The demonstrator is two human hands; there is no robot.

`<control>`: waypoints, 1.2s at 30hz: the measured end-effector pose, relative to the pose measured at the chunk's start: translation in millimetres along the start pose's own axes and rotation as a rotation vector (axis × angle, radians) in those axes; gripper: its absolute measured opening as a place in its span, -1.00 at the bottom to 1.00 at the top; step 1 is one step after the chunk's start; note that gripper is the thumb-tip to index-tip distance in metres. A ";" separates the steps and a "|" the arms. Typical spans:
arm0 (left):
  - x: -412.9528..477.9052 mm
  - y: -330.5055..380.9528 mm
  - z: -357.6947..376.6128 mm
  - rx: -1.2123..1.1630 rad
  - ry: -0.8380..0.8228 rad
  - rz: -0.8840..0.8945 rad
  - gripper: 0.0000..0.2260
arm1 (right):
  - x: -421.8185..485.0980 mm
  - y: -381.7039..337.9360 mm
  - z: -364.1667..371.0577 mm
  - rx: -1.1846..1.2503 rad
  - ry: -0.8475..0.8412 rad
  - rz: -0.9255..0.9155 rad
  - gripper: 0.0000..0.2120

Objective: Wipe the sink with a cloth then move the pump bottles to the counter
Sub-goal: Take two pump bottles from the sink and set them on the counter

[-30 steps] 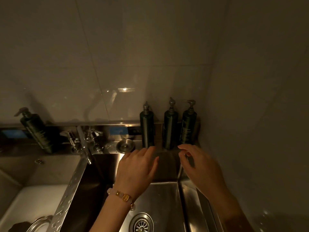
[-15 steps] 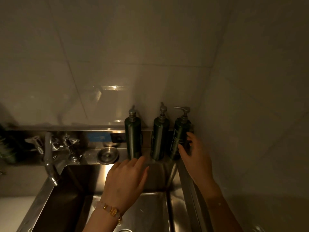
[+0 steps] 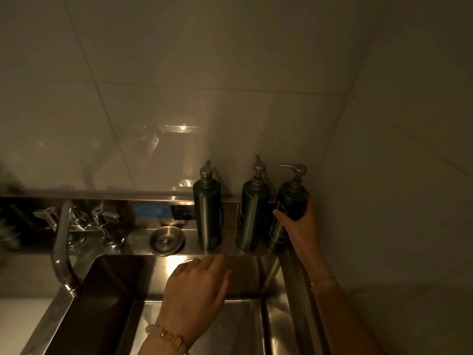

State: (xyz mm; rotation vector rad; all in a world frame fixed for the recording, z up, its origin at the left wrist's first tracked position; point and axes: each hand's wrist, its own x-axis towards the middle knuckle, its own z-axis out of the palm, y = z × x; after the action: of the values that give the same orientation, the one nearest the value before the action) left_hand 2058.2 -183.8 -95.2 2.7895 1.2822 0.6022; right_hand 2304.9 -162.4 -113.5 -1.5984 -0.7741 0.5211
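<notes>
Gleaming dimly, steel sink [image 3: 153, 290] meets tiled wall [image 3: 179, 73].

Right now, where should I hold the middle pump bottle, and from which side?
Grip the middle pump bottle round its straight body, below the pump, coming from the front. It stands upright with the wall behind and the right bottle, held by the right hand, close beside it.
</notes>
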 end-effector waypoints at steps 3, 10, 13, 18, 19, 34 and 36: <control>4.8 -1.1 12.1 -0.069 -0.029 -0.034 -0.79 | 3.2 4.2 3.0 0.010 -0.009 0.033 -0.44; 41.2 16.7 41.5 -0.601 0.059 -0.179 -0.60 | 8.1 11.1 5.1 0.021 0.011 0.040 -0.43; 65.6 27.1 53.1 -0.804 0.119 -0.249 -0.41 | 6.9 9.8 4.5 0.031 0.024 0.027 -0.46; 102.9 37.8 77.3 -0.879 0.130 -0.345 -0.29 | 5.2 11.5 0.7 0.025 0.044 0.003 -0.45; 108.3 38.1 81.2 -0.886 0.132 -0.363 -0.29 | 4.8 12.1 0.1 0.033 0.048 0.003 -0.45; 124.6 40.2 60.1 -0.987 0.274 -0.338 -0.51 | -23.8 -10.6 -16.1 0.083 0.063 -0.011 -0.52; 124.9 43.0 43.0 -1.009 0.301 -0.309 -0.49 | -33.0 -21.1 -19.0 0.081 0.068 -0.025 -0.51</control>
State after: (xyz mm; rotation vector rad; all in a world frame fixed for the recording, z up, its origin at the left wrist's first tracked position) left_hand 2178.3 -114.5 -85.5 1.6923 0.9838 1.2312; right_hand 2292.2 -198.3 -92.5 -1.5216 -0.7127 0.4716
